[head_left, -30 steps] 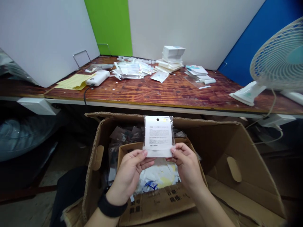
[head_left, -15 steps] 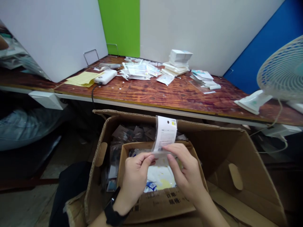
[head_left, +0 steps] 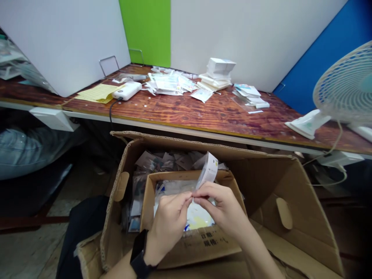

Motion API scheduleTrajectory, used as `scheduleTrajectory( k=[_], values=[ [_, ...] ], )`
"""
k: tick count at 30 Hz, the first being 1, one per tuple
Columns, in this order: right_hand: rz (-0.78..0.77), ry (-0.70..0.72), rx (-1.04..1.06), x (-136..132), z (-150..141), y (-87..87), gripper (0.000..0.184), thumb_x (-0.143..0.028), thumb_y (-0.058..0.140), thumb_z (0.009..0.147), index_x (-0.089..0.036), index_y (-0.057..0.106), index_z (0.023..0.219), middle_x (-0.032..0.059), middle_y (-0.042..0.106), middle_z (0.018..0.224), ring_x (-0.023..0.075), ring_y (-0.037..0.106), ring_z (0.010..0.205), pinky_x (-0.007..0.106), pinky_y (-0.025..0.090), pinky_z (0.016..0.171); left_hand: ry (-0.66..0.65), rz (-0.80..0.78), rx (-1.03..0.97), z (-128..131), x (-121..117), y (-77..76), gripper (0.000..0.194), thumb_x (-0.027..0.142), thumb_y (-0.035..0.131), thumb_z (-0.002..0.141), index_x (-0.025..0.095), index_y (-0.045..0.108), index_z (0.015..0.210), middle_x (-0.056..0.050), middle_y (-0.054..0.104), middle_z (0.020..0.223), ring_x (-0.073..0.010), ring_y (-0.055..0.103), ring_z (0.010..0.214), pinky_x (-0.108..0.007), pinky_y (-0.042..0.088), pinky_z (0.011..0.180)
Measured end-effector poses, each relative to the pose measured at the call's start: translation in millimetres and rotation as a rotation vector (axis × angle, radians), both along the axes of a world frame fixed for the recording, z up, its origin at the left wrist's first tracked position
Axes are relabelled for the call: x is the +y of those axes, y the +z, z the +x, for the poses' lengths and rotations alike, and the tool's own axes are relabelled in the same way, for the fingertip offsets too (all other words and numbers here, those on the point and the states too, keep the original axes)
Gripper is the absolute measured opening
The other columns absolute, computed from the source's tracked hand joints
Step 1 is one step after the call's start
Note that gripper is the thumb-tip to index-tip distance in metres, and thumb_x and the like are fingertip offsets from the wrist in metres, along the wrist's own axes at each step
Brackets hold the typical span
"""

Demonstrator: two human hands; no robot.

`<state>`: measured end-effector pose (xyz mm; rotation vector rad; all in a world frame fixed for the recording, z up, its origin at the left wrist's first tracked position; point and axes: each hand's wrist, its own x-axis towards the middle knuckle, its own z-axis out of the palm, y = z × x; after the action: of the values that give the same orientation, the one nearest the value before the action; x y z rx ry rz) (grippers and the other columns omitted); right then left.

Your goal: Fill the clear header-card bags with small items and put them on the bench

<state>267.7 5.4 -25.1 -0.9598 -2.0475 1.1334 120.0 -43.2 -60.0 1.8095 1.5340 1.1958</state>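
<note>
A clear plastic packet with a white printed card [head_left: 208, 169] in it sticks up above my fingers, tilted to the right. My left hand [head_left: 170, 215], with a black watch on the wrist, pinches its lower edge. Fingertips of my right hand [head_left: 221, 203] close on the same edge, touching the left ones. Below them stands a small cardboard box [head_left: 215, 250] with white, yellow and blue plastic packaging [head_left: 200, 217] inside. That box sits within a large open carton [head_left: 308, 186]. My fingers hide the packet's lower part.
Bagged items [head_left: 157, 161] fill the carton's far left part. Behind it, a wooden table [head_left: 186, 114] bears packets [head_left: 170, 83], stacked white cards [head_left: 221, 69], yellow paper [head_left: 97, 93], a white corded device [head_left: 128, 90] and a fan [head_left: 345, 83]. Someone's denim-clad leg [head_left: 35, 151] shows at left.
My hands have come together, the right one moving left to meet the left at the packet's edge. The packet's upper part has turned from facing me to tilting right.
</note>
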Motion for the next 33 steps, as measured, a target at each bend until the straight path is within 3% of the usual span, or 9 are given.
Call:
scheduleTrajectory(
  k=[7, 12, 16, 20, 23, 28, 31, 33],
  values=[
    [0.002, 0.043, -0.187, 1, 3, 1.9, 0.009, -0.015, 0.052, 0.081, -0.019, 0.056, 0.074, 0.0000, 0.055, 0.069, 0.0131, 0.050, 0.063, 0.024, 0.040, 0.056, -0.078, -0.010, 0.053, 2, 1, -3.5, 0.028, 0.012, 0.040, 0.084, 0.018, 0.067, 0.089, -0.007, 0.068, 0.071, -0.0196, 0.065, 0.073, -0.026, 0.047, 0.070],
    [0.092, 0.049, -0.218, -4, 2, -4.2, 0.013, -0.011, 0.042, 0.083, -0.020, 0.045, 0.075, 0.0009, 0.050, 0.073, 0.0140, 0.045, 0.065, 0.025, 0.037, 0.058, -0.079, -0.013, 0.056, 1, 2, -4.4, 0.028, 0.013, 0.039, 0.086, 0.018, 0.067, 0.090, -0.007, 0.068, 0.071, -0.0195, 0.065, 0.075, -0.026, 0.046, 0.072],
    [0.105, -0.034, -0.153, -11, -3, -13.4, 0.014, -0.011, 0.038, 0.085, -0.020, 0.040, 0.075, 0.0013, 0.045, 0.075, 0.0144, 0.044, 0.066, 0.026, 0.035, 0.059, -0.037, -0.040, 0.003, 2, 2, -1.7, 0.025, 0.015, 0.044, 0.085, 0.020, 0.068, 0.088, -0.006, 0.070, 0.077, -0.0189, 0.065, 0.073, -0.024, 0.045, 0.068],
    [0.121, -0.119, 0.040, -15, -7, -19.1, 0.011, -0.014, 0.039, 0.086, -0.020, 0.040, 0.077, 0.0028, 0.045, 0.080, 0.0159, 0.046, 0.074, 0.029, 0.038, 0.065, 0.013, -0.110, -0.092, 2, 3, 2.1, 0.020, 0.019, 0.050, 0.082, 0.022, 0.070, 0.083, -0.003, 0.072, 0.078, -0.0170, 0.065, 0.066, -0.022, 0.044, 0.062],
    [0.029, -0.253, 0.189, -13, -5, -19.2, 0.011, -0.018, 0.041, 0.087, -0.020, 0.042, 0.076, 0.0023, 0.047, 0.079, 0.0148, 0.048, 0.070, 0.028, 0.040, 0.064, 0.080, -0.154, -0.155, -3, 5, 4.1, 0.016, 0.023, 0.055, 0.080, 0.022, 0.071, 0.079, -0.002, 0.072, 0.077, -0.0167, 0.065, 0.065, -0.022, 0.045, 0.061],
    [-0.279, -0.593, 0.564, 5, 25, -18.0, 0.011, -0.027, 0.056, 0.082, -0.020, 0.049, 0.076, -0.0013, 0.049, 0.074, 0.0094, 0.048, 0.057, 0.023, 0.041, 0.054, 0.166, -0.189, -0.322, -16, 8, 11.4, 0.013, 0.023, 0.059, 0.076, 0.021, 0.071, 0.072, -0.003, 0.072, 0.075, -0.0174, 0.065, 0.067, -0.021, 0.047, 0.060],
    [-0.274, -0.791, 0.778, 18, 49, -20.2, 0.016, -0.027, 0.066, 0.072, -0.020, 0.051, 0.074, -0.0017, 0.051, 0.077, 0.0099, 0.053, 0.064, 0.024, 0.046, 0.061, 0.224, -0.167, -0.520, -26, 6, 15.2, 0.010, 0.023, 0.063, 0.074, 0.019, 0.071, 0.070, -0.003, 0.072, 0.074, -0.0184, 0.065, 0.070, -0.022, 0.048, 0.064],
    [-0.229, -0.838, 0.654, 22, 57, -22.6, 0.016, -0.028, 0.066, 0.071, -0.020, 0.053, 0.075, -0.0019, 0.053, 0.073, 0.0114, 0.055, 0.065, 0.025, 0.046, 0.063, 0.229, -0.153, -0.723, -31, 5, 15.8, 0.008, 0.024, 0.065, 0.072, 0.019, 0.071, 0.071, -0.003, 0.072, 0.075, -0.0183, 0.064, 0.072, -0.024, 0.050, 0.068]
  ],
)
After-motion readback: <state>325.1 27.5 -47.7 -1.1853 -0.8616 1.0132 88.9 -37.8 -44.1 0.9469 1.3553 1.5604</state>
